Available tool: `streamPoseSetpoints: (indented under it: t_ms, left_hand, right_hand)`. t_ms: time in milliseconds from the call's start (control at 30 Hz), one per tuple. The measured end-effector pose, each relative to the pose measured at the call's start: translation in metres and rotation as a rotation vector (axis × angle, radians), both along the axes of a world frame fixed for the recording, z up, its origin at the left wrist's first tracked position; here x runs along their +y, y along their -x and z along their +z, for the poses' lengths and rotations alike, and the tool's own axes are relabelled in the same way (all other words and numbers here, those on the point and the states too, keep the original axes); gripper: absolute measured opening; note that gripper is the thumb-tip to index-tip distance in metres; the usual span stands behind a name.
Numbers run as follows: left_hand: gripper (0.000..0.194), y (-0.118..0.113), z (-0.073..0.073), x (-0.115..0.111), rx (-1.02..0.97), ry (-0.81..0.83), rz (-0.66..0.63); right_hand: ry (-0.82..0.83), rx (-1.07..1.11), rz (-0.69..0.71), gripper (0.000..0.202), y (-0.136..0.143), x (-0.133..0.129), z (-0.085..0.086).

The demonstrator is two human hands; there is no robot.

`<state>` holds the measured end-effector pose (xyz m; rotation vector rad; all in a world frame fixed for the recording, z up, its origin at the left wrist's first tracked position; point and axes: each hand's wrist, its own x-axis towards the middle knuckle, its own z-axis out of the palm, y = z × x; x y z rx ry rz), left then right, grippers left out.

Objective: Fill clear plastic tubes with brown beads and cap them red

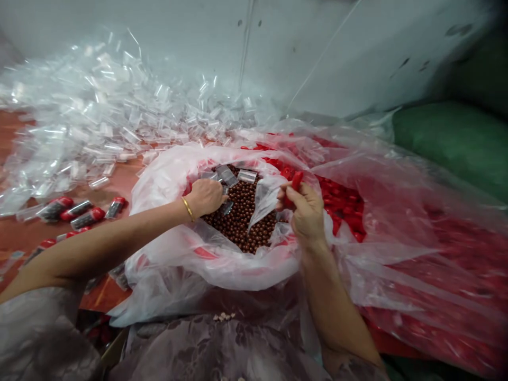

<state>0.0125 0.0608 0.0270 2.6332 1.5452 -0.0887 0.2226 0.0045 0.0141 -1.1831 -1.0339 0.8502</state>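
A plastic-lined round container (242,272) holds many small brown balls (246,211), with a few clear tubes (227,175) lying on top. Over its left part is my left hand (207,197), fingers curled down beside the tubes; what it grips, if anything, is hidden. A gold bangle circles that wrist. My right hand (304,206), above the container's right edge, pinches a red cap (297,181) between thumb and fingers. Loose red caps (343,203) fill a clear plastic bag to the right.
A big heap of clear tubes (115,111) covers the back left. Filled tubes with red caps (89,217) lie on the orange surface (113,188) at left. A green sack (448,143) stands at the back right, near a pale wall (293,53).
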Motion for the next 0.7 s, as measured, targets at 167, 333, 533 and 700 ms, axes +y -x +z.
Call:
streamPoseSetpoints:
  t_ms: [167, 333, 533, 700]
  left_hand:
    - [0.039, -0.006, -0.004, 0.017, -0.177, 0.033, 0.088]
    - [0.026, -0.006, 0.003, 0.003, -0.313, 0.289, 0.054]
    - [0.026, -0.018, -0.006, -0.024, -0.208, 0.877, 0.075]
    - [0.028, -0.050, -0.022, -0.001, -0.410, 0.774, 0.263]
  right_hand:
    - [0.164, 0.146, 0.053, 0.030, 0.002, 0.004, -0.022]
    - [0.121, 0.097, 0.076, 0.025, 0.000, 0.001, -0.023]
    - [0.083, 0.081, 0.049, 0.022, 0.004, -0.002, -0.022]
    - [0.065, 0.059, 0.049, 0.020, 0.002, -0.003, -0.024]
